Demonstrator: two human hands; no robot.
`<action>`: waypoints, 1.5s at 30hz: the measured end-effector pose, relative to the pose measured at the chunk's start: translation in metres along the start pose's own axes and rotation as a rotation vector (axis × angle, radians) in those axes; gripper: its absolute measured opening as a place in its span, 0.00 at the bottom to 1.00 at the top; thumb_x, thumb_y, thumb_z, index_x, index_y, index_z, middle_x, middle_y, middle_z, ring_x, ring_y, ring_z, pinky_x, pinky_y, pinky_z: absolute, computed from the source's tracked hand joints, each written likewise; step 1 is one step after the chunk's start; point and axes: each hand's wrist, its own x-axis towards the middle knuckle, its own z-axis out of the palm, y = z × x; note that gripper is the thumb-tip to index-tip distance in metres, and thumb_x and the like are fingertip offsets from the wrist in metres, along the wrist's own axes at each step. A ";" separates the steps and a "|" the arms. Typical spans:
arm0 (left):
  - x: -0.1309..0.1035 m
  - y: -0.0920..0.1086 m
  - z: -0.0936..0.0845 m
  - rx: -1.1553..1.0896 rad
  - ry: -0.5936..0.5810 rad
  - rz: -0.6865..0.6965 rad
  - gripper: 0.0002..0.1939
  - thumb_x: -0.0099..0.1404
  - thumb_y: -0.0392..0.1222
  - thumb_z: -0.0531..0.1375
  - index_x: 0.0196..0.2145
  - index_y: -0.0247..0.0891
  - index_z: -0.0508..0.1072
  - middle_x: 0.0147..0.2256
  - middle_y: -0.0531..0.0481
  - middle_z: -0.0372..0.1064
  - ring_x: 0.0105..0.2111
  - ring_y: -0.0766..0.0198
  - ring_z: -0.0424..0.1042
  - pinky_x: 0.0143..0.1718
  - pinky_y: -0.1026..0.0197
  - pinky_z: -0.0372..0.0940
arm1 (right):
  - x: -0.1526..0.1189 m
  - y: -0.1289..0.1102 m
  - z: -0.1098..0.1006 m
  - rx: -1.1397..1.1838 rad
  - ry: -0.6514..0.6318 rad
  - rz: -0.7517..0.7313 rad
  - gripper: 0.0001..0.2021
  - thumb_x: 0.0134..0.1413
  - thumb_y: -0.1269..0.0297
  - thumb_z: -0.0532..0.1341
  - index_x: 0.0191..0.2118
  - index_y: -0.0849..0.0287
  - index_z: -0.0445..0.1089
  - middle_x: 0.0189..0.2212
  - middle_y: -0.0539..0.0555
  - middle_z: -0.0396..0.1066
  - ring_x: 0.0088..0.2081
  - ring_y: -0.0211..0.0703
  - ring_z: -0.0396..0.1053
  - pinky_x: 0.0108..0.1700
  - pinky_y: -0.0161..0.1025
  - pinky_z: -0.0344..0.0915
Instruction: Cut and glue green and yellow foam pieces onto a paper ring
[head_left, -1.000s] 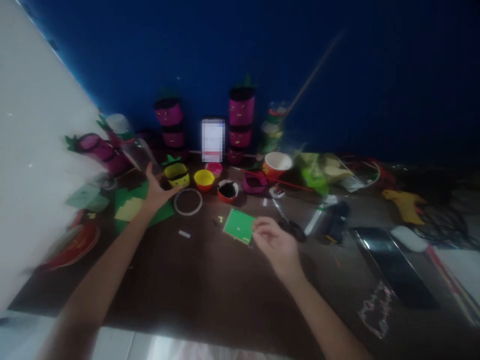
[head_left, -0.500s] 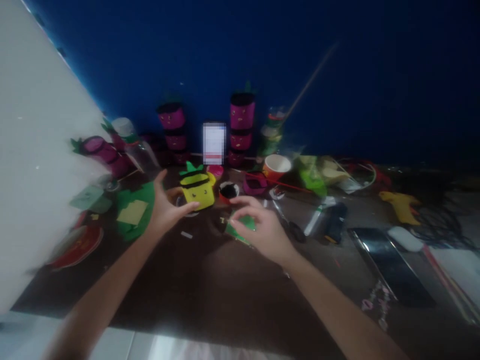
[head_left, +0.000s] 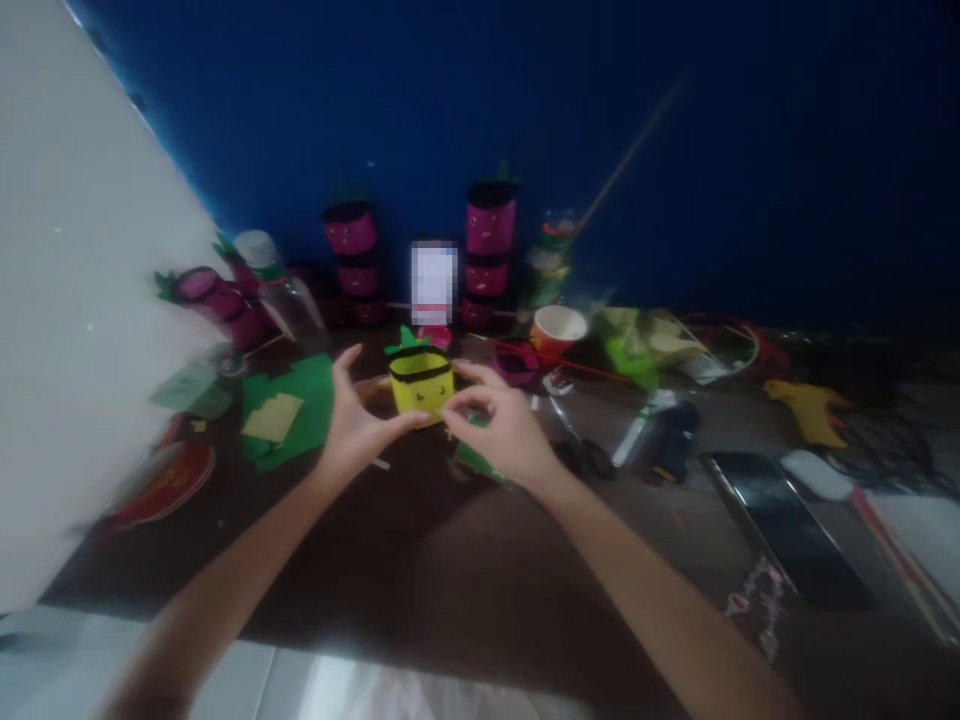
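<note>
A small yellow felt cup with a black rim band, a green leaf top and two dark eyes stands upright between my hands. My left hand holds it from the left, thumb along the lower front and fingers curled behind. My right hand is at the cup's right front, thumb and fingertips pinched together close to the face. Anything in that pinch is too small and blurred to make out. Beneath the right hand lies a green piece, partly covered.
Purple felt cups with faces are stacked at the back beside an upright lit phone. Green sheets and a clear bottle lie left. A white-and-red bowl, scissors and a dark phone are right.
My left hand and the yellow cup have moved right. My pinched right hand has come in from the right to the cup's front, and the dark-filled red pot is now hidden.
</note>
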 end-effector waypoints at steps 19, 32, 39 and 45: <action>-0.004 0.010 0.001 0.068 0.056 -0.016 0.55 0.36 0.46 0.73 0.57 0.42 0.49 0.34 0.51 0.65 0.40 0.53 0.70 0.46 0.44 0.65 | -0.002 0.002 0.010 -0.184 0.165 -0.186 0.03 0.45 0.70 0.62 0.25 0.57 0.72 0.48 0.56 0.67 0.51 0.50 0.62 0.53 0.52 0.60; -0.007 0.015 0.002 0.084 0.063 -0.030 0.54 0.36 0.46 0.73 0.57 0.41 0.49 0.32 0.52 0.64 0.40 0.54 0.71 0.46 0.46 0.65 | -0.005 0.004 0.014 -0.194 0.250 -0.246 0.04 0.44 0.71 0.62 0.24 0.55 0.70 0.45 0.54 0.68 0.49 0.50 0.62 0.51 0.52 0.62; -0.006 0.014 0.001 0.038 0.041 -0.043 0.53 0.37 0.45 0.72 0.56 0.41 0.48 0.31 0.53 0.66 0.38 0.54 0.72 0.46 0.46 0.66 | -0.008 0.004 0.016 -0.216 0.358 -0.287 0.03 0.45 0.69 0.62 0.25 0.57 0.66 0.41 0.57 0.65 0.46 0.49 0.64 0.46 0.49 0.65; -0.008 0.014 0.000 -0.100 -0.027 -0.145 0.51 0.40 0.44 0.71 0.56 0.41 0.47 0.31 0.51 0.70 0.39 0.53 0.74 0.43 0.49 0.68 | -0.021 0.014 0.007 -0.485 0.280 -0.639 0.14 0.46 0.72 0.59 0.40 0.53 0.71 0.50 0.56 0.61 0.52 0.52 0.58 0.51 0.54 0.60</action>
